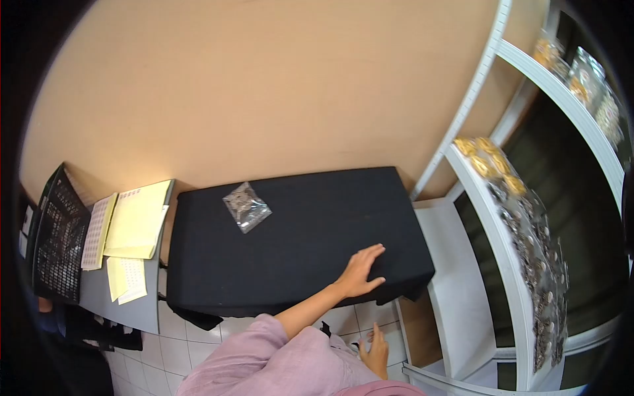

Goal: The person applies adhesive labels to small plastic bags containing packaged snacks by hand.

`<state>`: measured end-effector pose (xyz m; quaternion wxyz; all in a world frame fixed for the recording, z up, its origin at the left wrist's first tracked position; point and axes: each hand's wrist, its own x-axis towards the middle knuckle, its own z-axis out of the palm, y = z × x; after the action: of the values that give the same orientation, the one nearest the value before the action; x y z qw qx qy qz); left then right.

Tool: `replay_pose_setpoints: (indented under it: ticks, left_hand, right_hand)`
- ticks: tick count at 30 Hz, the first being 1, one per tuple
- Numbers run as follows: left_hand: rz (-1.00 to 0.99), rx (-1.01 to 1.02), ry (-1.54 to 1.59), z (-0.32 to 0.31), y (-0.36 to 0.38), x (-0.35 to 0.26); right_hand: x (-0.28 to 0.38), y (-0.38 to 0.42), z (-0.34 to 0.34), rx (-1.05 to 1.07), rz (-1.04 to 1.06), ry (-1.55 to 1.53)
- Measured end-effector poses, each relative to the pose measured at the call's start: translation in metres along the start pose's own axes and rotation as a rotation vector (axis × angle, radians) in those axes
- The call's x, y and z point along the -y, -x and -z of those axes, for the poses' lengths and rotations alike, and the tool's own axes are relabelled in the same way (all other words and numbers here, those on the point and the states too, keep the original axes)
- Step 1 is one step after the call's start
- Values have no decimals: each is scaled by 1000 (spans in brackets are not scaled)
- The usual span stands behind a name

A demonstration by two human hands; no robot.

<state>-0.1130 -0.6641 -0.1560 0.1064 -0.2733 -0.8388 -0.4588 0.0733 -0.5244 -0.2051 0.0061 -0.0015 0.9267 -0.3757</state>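
My left hand [360, 273] is over the front right part of a table covered with a black cloth [297, 244]. Its fingers are stretched out, the thumb apart, and nothing is in it. Lower down, beyond the table's front edge and close to my body, my right hand [376, 353] hangs over the floor with its fingers apart, also holding nothing. A clear plastic bag [247, 206] with small brownish contents lies flat at the back left of the black cloth, well away from both hands.
To the left, a grey table [142, 310] carries yellow paper sheets [139, 221] and a black plastic crate [61, 237]. On the right, a white shelf rack [492, 244] holds yellow packets [485, 162] and several dark-filled bags [535, 264]. A tan wall stands behind.
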Motion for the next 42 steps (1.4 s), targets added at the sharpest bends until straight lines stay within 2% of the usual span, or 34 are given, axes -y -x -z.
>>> replay_pose_setpoints:
  ticks: [1, 3, 5, 7, 10, 11, 17, 20, 21, 23, 25, 27, 30, 31, 33, 34, 37, 38, 39, 41, 42]
  left_hand:
    - [1, -105, -39, 30, 8, 4]
    - [106, -294, -144, 87, 34, 27]
    - [203, -474, -214, 147, 71, 55]
    - [337, -607, -158, 199, 113, 68]
    - [584, -672, -178, 256, 178, 64]
    - [600, -701, -200, 266, 196, 61]
    - [623, -445, 64, 273, 271, 30]
    - [625, -347, 264, 254, 291, 29]
    - [584, -284, 206, 251, 296, 31]
    - [571, -187, 77, 257, 296, 21]
    - [560, -182, 117, 259, 303, 25]
    - [542, -176, 152, 263, 306, 24]
    - [518, 14, 151, 269, 313, 14]
    - [445, 43, 71, 270, 316, 8]
    - [514, 127, 209, 277, 320, -9]
    - [449, 101, 178, 274, 329, -9]
    - [469, 77, 152, 293, 350, -29]
    - [371, -38, 116, 295, 361, -30]
    - [377, -40, 119, 303, 369, -33]
    - [461, -5, 241, 324, 381, -38]
    - [348, -118, 205, 331, 388, -38]
  right_hand:
    - [7, -10, -4, 12, 11, 1]
    - [19, -29, -11, -188, 149, 66]
    - [41, -50, -16, -223, 211, 102]
    - [64, -69, -26, -253, 279, 130]
    - [106, -97, -54, -288, 353, 116]
    - [123, -105, -67, -266, 382, 100]
    - [219, -116, -147, -140, 644, -51]
    - [262, -91, -168, 68, 714, -120]
    - [270, -81, -175, 110, 736, -118]
    - [274, -63, -190, 102, 832, -236]
    - [272, -44, -197, 125, 871, -252]
    - [267, -27, -194, 240, 825, -221]
    - [258, -6, -197, 219, 846, -182]
    - [257, 3, -198, 202, 845, -178]
    - [253, 23, -208, 154, 829, -188]
    - [255, 30, -212, 119, 825, -197]
    - [270, 54, -209, 210, 833, -181]
    - [278, 59, -207, 254, 848, -135]
    - [282, 63, -208, 261, 846, -134]
    - [289, 67, -210, 197, 815, -82]
    - [298, 64, -210, 97, 742, -119]
